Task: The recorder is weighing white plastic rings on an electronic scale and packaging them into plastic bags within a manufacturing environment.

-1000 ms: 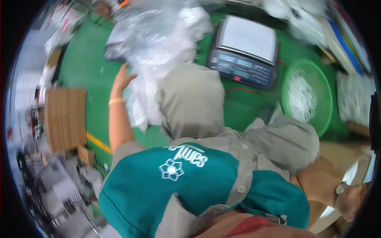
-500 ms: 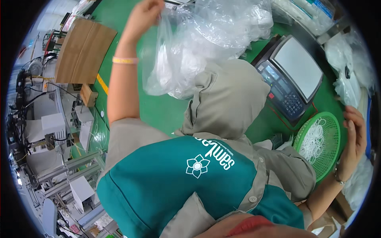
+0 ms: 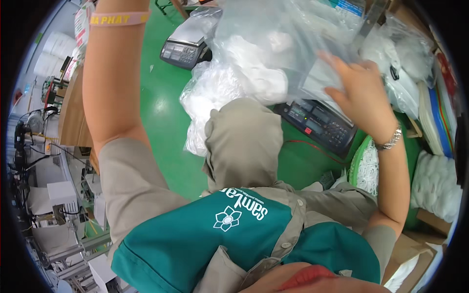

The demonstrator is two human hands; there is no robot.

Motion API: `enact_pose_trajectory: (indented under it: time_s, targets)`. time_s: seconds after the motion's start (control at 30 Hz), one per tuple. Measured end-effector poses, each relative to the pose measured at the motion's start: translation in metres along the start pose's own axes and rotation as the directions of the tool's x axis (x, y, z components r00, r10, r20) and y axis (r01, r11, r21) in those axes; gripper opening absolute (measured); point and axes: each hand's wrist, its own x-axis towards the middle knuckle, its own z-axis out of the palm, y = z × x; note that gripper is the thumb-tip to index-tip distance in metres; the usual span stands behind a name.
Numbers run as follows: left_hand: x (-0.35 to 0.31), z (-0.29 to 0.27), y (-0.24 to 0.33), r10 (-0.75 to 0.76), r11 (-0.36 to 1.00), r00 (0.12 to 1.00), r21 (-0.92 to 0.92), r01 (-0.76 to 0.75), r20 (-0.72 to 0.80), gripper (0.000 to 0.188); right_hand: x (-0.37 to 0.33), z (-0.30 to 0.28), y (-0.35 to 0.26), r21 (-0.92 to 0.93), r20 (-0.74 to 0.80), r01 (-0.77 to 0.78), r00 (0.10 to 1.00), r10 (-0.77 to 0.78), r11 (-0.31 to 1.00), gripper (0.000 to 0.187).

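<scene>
My left forearm, with a pink wristband, reaches up past the top edge, so the left hand is out of sight. My right hand (image 3: 359, 93), a chain bracelet at its wrist, is over the digital scale (image 3: 317, 124). Its thumb and fingers are spread, slightly blurred, against a sheet of clear plastic (image 3: 312, 34); whether they touch it I cannot tell. That plastic covers part of the scale's pan. Left of it, large clear bags (image 3: 215, 85) hold soft white items. Below my right wrist, partly behind the forearm, stands a green basket (image 3: 359, 158) of white loops.
Another scale (image 3: 183, 49) stands farther back on the left. More plastic bags (image 3: 398, 53) and bundled white material (image 3: 435, 188) line the right side, above an open cardboard box (image 3: 415, 254). Machine frames (image 3: 63, 205) and a brown board (image 3: 73, 117) are at the left.
My right hand has moved from beside the basket up and left to the scale. The left hand has risen out of view. Clear plastic now spreads over the scale, and the second scale has come into view.
</scene>
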Motion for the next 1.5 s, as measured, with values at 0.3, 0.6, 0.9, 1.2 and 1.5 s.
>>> enact_pose_trajectory:
  time_s: [0.3, 0.6, 0.9, 1.2, 1.5]
  targets:
    - [-0.015, 0.082, -0.025, -0.187, 0.743, 0.972, 0.668, 0.044, 0.144, 0.021, -0.094, -0.080, 0.053, -0.267, -0.252, -0.105, 0.967, 0.035, 0.958, 0.022]
    - [-0.026, 0.150, -0.045, 0.563, 0.410, 0.807, -0.908, -0.087, 0.178, 0.043, -0.138, -0.062, 0.134, 0.896, -0.040, 0.330, 0.726, 0.687, -0.296, 0.056]
    - [-0.027, 0.213, 0.021, 0.297, 0.445, 0.897, -0.879, 0.173, 0.327, 0.043, -0.121, -0.041, 0.106, 0.856, -0.413, 0.148, 0.773, 0.483, 0.495, 0.023]
    - [-0.055, 0.251, 0.007, 0.317, 0.602, 0.681, -0.695, 0.393, 0.660, 0.025, -0.093, -0.003, 0.074, 0.803, -0.081, -0.201, 0.896, 0.436, 0.561, 0.043]
    - [-0.055, 0.249, -0.003, 0.453, 0.422, 0.595, -0.748, 0.513, 0.664, 0.016, -0.112, 0.033, 0.104, 0.965, 0.068, -0.149, 0.938, 0.341, 0.217, 0.036]
